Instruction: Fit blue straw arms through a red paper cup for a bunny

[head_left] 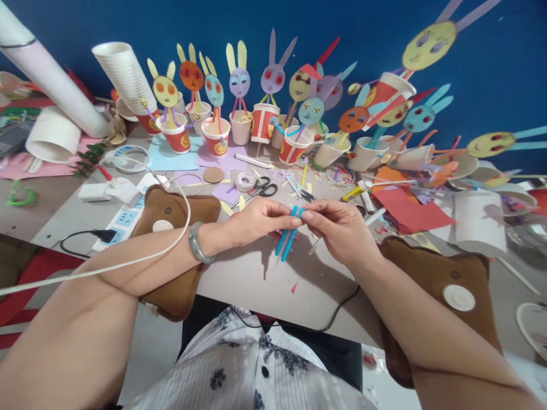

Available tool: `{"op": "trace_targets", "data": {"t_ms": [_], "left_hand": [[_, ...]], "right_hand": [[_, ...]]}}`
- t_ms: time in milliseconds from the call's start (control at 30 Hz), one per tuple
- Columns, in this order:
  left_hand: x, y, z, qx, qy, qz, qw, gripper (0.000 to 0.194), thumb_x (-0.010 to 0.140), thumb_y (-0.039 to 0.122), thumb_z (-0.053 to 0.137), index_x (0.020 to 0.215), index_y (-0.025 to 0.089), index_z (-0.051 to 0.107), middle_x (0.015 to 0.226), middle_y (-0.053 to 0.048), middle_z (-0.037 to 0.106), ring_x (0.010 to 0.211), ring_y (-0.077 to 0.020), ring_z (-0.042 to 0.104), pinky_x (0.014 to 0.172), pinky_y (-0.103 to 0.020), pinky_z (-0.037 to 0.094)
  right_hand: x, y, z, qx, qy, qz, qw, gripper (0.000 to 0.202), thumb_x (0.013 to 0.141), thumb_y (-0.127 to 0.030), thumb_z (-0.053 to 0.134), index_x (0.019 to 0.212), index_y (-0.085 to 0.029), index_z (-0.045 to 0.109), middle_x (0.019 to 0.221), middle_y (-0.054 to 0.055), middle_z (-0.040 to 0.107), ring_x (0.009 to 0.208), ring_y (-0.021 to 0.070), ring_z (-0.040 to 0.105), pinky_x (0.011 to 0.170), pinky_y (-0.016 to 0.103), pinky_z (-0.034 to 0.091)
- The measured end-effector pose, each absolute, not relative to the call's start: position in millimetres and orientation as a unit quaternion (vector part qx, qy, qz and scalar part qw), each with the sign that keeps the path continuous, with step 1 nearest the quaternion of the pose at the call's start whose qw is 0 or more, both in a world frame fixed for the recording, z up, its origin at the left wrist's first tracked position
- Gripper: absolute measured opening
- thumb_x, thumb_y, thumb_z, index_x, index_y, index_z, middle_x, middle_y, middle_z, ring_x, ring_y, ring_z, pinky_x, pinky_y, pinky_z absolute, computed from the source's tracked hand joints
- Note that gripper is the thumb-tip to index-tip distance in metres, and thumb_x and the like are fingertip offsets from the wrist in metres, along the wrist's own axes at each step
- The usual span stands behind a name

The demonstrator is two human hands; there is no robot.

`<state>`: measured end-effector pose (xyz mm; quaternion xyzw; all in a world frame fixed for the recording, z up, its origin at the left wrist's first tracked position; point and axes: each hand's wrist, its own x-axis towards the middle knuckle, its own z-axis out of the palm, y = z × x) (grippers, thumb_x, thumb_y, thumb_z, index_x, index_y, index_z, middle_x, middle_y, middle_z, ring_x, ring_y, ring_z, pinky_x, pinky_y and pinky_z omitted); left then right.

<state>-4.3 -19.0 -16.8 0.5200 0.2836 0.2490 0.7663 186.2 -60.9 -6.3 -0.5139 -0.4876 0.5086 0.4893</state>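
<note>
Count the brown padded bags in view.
2: one brown bag partly covered by the left forearm, the other brown bag partly covered by the right forearm. No others show.

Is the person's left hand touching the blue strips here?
Touching. The head view shows the left hand pinching the blue strips, its thumb lying across them near their upper ends.

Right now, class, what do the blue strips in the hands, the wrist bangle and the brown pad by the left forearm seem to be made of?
Blue strips: paper or thin plastic, fairly matte; even colour and straight edges leave it open.
Bangle: probably polished stone or glass, judging by its glossy grey-green surface and highlights.
Brown pad: likely plush fabric, matte, with soft, rounded edges.
</note>
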Motion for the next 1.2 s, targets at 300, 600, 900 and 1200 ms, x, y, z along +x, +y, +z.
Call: {"op": "trace_targets", "data": {"t_ms": [300, 600, 900, 1200], "left_hand": [[-5.4, -19.8, -14.0, 0.521, 0.297, 0.246, 0.761, 0.044, 0.068, 0.050, 0.090, 0.083, 0.012, 0.076, 0.076, -0.004, 0.075, 0.069, -0.0124, 0.069, 0.065, -0.024, 0.056], [-4.5, -19.6, -14.9, 0.510, 0.292, 0.245, 0.772, 0.045, 0.066, 0.051, 0.092, 0.081, 0.012, 0.076, 0.077, -0.005, 0.076, 0.068, -0.0122, 0.069, 0.064, -0.023, 0.057], [-5.1, -19.6, -15.1, 0.519, 0.295, 0.240, 0.765, 0.044, 0.068, 0.050, 0.090, 0.083, 0.012, 0.075, 0.074, -0.004, 0.073, 0.068, -0.0122, 0.068, 0.066, -0.024, 0.057], [-5.2, -19.6, -14.4, 0.527, 0.300, 0.239, 0.758, 0.041, 0.070, 0.049, 0.089, 0.080, 0.012, 0.074, 0.072, -0.003, 0.071, 0.064, -0.0105, 0.064, 0.064, -0.024, 0.055]], "right_hand": [[186.3, -61.4, -5.4, -0.513, -0.478, 0.529, 0.478, 0.040, 0.061, -0.053, 0.094, 0.073, -0.021, 0.073, 0.058, -0.004, 0.057, 0.049, 0.0068, 0.038, 0.047, 0.026, 0.032], [186.1, -61.1, -6.5, -0.514, -0.471, 0.534, 0.478, 0.041, 0.061, -0.053, 0.094, 0.074, -0.021, 0.072, 0.058, -0.004, 0.057, 0.050, 0.0068, 0.039, 0.047, 0.026, 0.032], [187.4, -61.3, -6.6, -0.513, -0.463, 0.549, 0.470, 0.038, 0.063, -0.050, 0.093, 0.076, -0.021, 0.072, 0.063, -0.004, 0.060, 0.050, 0.0065, 0.040, 0.048, 0.026, 0.034], [186.2, -61.9, -4.4, -0.512, -0.471, 0.544, 0.468, 0.040, 0.063, -0.053, 0.093, 0.075, -0.021, 0.072, 0.059, -0.004, 0.058, 0.049, 0.0068, 0.040, 0.047, 0.026, 0.034]]}}
